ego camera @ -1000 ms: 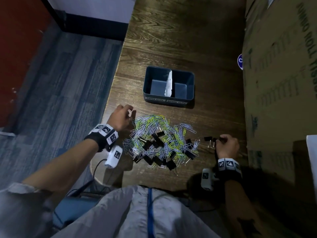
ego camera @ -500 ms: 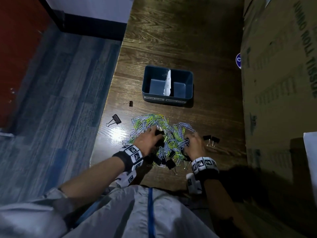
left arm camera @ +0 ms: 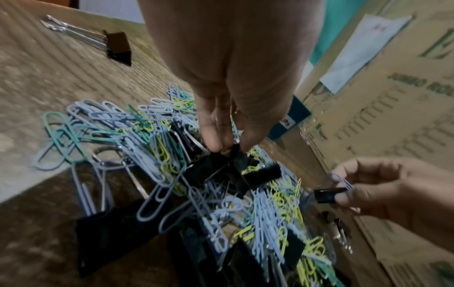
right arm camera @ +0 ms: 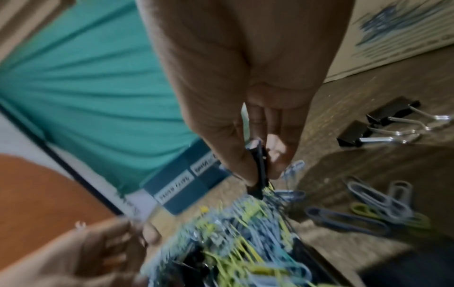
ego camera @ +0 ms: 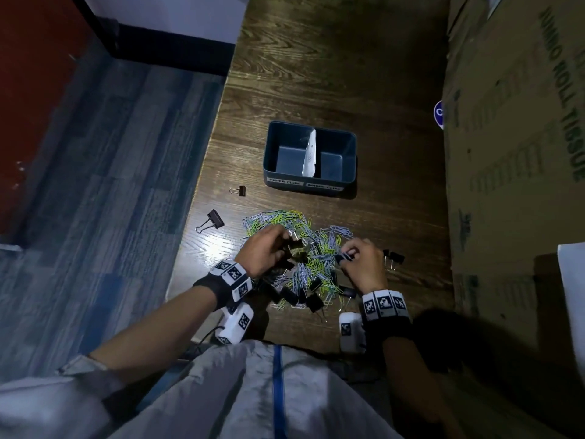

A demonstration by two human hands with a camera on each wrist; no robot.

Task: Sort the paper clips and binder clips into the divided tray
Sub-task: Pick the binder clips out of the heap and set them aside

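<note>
Both hands are digging in the clip pile point(ego camera: 304, 264) at 6 o'clock from the divided tray point(ego camera: 310, 185): left hand point(ego camera: 264, 251) pinching 1 binder clip point(left arm camera: 221, 167), right hand point(ego camera: 364, 267) pinching another clip point(right arm camera: 258, 170). Lifting straight up should shed tangled paper clips.

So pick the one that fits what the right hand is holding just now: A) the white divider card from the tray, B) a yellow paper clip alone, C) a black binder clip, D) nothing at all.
C: in the right wrist view the right hand pinches a black binder clip between thumb and fingers, just above the pile of paper clips; the left wrist view shows the same clip at its fingertips.
</note>
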